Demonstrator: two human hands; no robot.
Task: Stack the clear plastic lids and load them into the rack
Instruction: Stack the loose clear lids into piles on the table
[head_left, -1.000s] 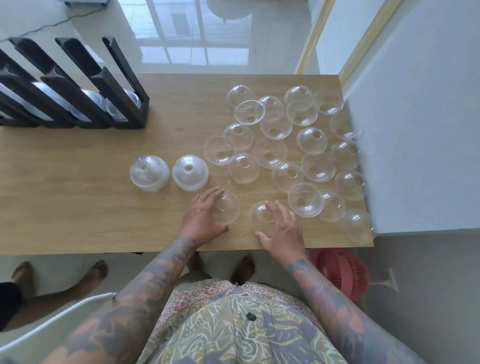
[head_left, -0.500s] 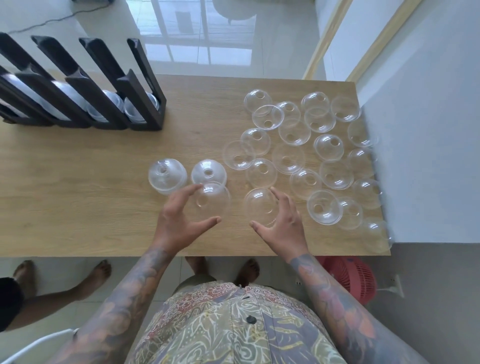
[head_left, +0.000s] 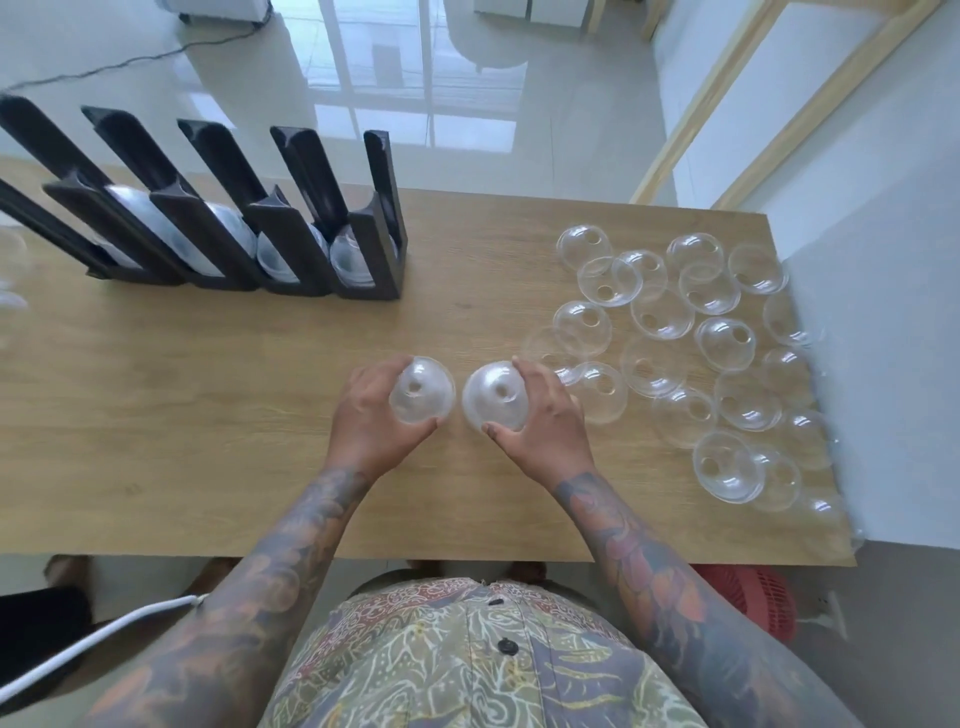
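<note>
Two stacks of clear dome lids stand side by side in the middle of the wooden table (head_left: 208, 415). My left hand (head_left: 371, 415) grips the left stack (head_left: 422, 391), fingers and thumb curled round it. My right hand (head_left: 545, 421) grips the right stack (head_left: 494, 396) the same way. Several loose dome lids (head_left: 722, 338) lie scattered over the right part of the table, some dome up, some dome down. The black slotted rack (head_left: 291, 223) stands at the back left, with clear lids lying in its slots.
A grey wall runs along the table's right edge, close to the loose lids. A red fan (head_left: 748, 597) sits on the floor below the right corner. Another person's leg (head_left: 31, 618) shows at the lower left. A white cable (head_left: 104, 644) hangs there.
Both hands have put their single lids onto the two stacks and now grip those stacks. The view has shifted, so the rack appears nearer and more central.
</note>
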